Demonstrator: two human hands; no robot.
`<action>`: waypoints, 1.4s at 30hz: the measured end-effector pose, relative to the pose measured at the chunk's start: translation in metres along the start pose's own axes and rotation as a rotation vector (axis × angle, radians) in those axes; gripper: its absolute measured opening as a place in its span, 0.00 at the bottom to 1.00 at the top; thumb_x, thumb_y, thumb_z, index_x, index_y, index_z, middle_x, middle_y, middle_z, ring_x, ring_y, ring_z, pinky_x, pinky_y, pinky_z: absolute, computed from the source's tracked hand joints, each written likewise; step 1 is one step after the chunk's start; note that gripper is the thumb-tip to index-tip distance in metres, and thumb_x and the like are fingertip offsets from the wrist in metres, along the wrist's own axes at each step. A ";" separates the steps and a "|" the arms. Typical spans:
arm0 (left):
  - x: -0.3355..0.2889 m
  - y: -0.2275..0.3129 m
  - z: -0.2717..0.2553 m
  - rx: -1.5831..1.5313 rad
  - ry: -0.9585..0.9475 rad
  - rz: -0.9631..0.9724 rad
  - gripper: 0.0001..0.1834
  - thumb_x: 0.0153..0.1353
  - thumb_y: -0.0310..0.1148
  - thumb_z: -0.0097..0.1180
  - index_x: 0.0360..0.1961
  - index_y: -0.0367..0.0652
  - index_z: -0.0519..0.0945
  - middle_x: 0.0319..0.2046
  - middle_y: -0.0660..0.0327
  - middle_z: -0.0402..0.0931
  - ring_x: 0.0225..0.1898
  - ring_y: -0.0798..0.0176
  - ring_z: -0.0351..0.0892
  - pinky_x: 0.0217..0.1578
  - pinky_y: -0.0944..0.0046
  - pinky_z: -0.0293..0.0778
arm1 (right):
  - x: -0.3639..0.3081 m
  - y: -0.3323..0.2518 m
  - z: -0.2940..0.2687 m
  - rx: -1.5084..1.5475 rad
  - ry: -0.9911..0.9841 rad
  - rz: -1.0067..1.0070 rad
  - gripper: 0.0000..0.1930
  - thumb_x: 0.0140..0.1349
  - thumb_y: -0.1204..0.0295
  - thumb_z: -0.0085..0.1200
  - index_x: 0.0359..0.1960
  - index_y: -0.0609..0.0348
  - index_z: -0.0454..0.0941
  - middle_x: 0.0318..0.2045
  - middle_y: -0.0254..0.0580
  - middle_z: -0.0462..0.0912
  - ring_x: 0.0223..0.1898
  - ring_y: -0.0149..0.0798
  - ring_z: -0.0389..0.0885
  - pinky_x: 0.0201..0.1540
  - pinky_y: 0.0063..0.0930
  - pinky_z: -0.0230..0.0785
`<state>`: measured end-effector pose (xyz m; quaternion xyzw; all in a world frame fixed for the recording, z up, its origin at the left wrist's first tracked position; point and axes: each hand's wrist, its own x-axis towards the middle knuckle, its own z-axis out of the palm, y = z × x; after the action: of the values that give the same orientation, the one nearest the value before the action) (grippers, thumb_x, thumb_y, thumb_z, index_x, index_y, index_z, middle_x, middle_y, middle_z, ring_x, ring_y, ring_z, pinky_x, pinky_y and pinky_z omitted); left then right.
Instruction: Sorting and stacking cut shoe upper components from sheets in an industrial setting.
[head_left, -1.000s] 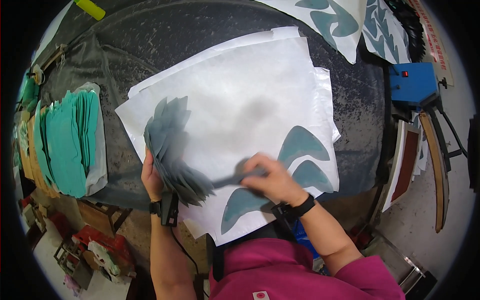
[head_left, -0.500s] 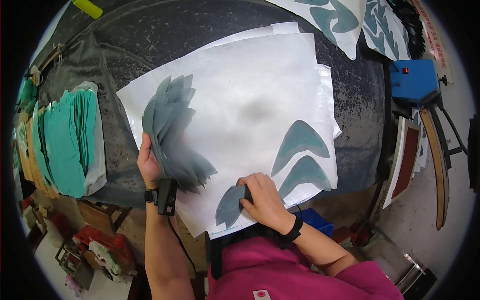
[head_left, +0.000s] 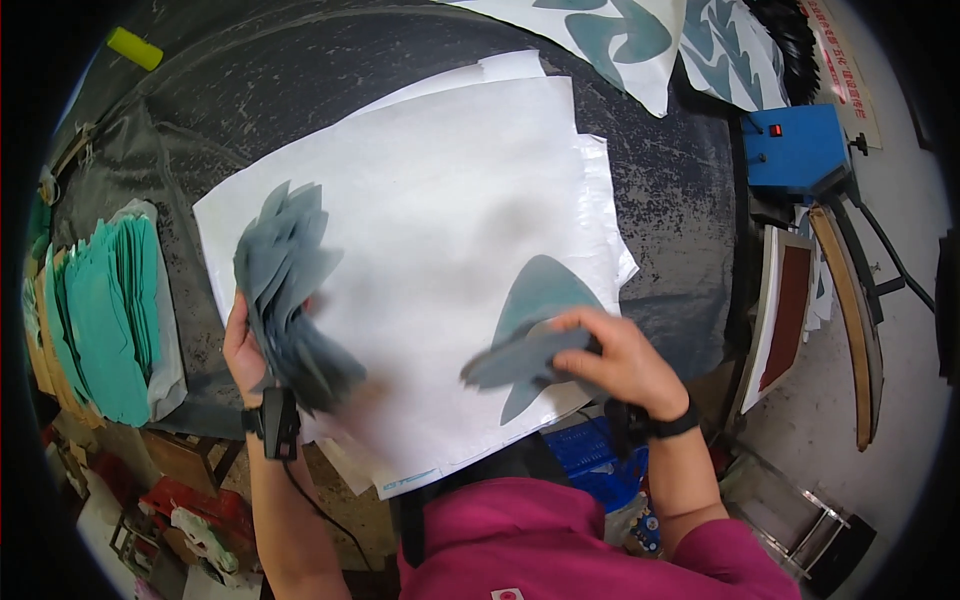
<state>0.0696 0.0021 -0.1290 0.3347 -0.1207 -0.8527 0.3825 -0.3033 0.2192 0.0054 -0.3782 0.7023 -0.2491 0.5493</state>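
Observation:
My left hand (head_left: pixel 243 345) is closed around the outer edge of a thick fanned bundle of grey-green curved cut-out pieces (head_left: pixel 285 270) at the left of a white sheet. In my right hand (head_left: pixel 630 365) a smaller stack of similar grey pieces (head_left: pixel 525 362) is pinched between thumb and fingers, blurred by motion. Beneath that stack lies a crescent-shaped grey-green piece (head_left: pixel 545 285) on the sheet. Part of a second flat piece (head_left: pixel 518 405) shows nearer to me, mostly covered by the hand and stack. The white sheet (head_left: pixel 430 190) lies on more sheets.
A dark, worn table covering (head_left: pixel 380 60) surrounds the sheets. Stacked turquoise pieces (head_left: pixel 105 315) stand at the left. More printed sheets (head_left: pixel 620 40) lie at the far right, near a blue machine box (head_left: pixel 795 150). A blue crate (head_left: pixel 600 455) sits below the near edge.
My right hand has lifted its stack off the sheet's near edge and moved right, over the crescent pieces. My left hand still holds the fanned bundle. The whole view has shifted slightly.

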 end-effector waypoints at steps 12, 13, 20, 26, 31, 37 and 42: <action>0.019 -0.105 0.096 0.134 0.006 -0.114 0.34 0.75 0.39 0.47 0.77 0.36 0.57 0.70 0.51 0.65 0.71 0.53 0.65 0.71 0.55 0.61 | 0.069 0.041 0.001 -0.460 0.293 -0.268 0.23 0.48 0.82 0.67 0.47 0.57 0.75 0.47 0.49 0.75 0.50 0.57 0.73 0.56 0.44 0.68; 0.020 -0.109 0.099 0.133 0.012 -0.112 0.34 0.75 0.39 0.47 0.77 0.36 0.57 0.70 0.51 0.65 0.71 0.53 0.65 0.71 0.55 0.61 | 0.070 0.043 -0.003 -0.459 0.287 -0.269 0.23 0.48 0.82 0.67 0.47 0.57 0.75 0.47 0.49 0.75 0.50 0.57 0.73 0.56 0.44 0.68; 0.021 -0.112 0.108 0.187 0.090 -0.041 0.47 0.66 0.46 0.59 0.79 0.40 0.52 0.71 0.50 0.63 0.71 0.49 0.64 0.71 0.50 0.62 | 0.035 0.056 -0.040 0.094 -0.061 -0.054 0.18 0.51 0.78 0.73 0.41 0.57 0.79 0.38 0.34 0.81 0.42 0.36 0.80 0.46 0.28 0.70; 0.019 -0.112 0.112 0.207 0.106 -0.044 0.48 0.64 0.47 0.61 0.79 0.42 0.53 0.71 0.52 0.63 0.72 0.49 0.63 0.71 0.49 0.62 | -0.011 0.055 -0.058 0.180 -0.332 -0.006 0.18 0.54 0.78 0.71 0.48 0.60 0.82 0.38 0.35 0.82 0.40 0.34 0.81 0.46 0.29 0.72; 0.023 -0.113 0.106 0.210 0.097 -0.029 0.46 0.65 0.46 0.61 0.79 0.44 0.55 0.71 0.54 0.64 0.72 0.51 0.63 0.72 0.49 0.61 | -0.007 0.071 0.004 -0.267 0.061 -0.059 0.30 0.53 0.81 0.66 0.60 0.56 0.74 0.41 0.48 0.78 0.45 0.53 0.78 0.51 0.41 0.71; 0.020 -0.115 0.097 0.202 0.118 -0.026 0.40 0.68 0.45 0.59 0.76 0.43 0.60 0.70 0.56 0.67 0.70 0.53 0.66 0.70 0.52 0.64 | -0.016 0.081 0.024 -0.391 0.105 -0.302 0.20 0.53 0.81 0.63 0.48 0.55 0.76 0.37 0.51 0.77 0.42 0.56 0.76 0.50 0.48 0.69; 0.020 -0.114 0.110 0.269 0.090 -0.049 0.31 0.75 0.46 0.51 0.72 0.40 0.65 0.66 0.53 0.70 0.64 0.56 0.73 0.64 0.56 0.72 | -0.039 0.075 -0.002 -0.140 -0.273 -0.141 0.14 0.60 0.76 0.61 0.48 0.54 0.76 0.38 0.46 0.78 0.42 0.52 0.78 0.49 0.42 0.71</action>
<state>-0.0785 0.0590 -0.1092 0.4238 -0.2083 -0.8221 0.3180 -0.3201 0.2950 -0.0288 -0.4941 0.6084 -0.1837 0.5933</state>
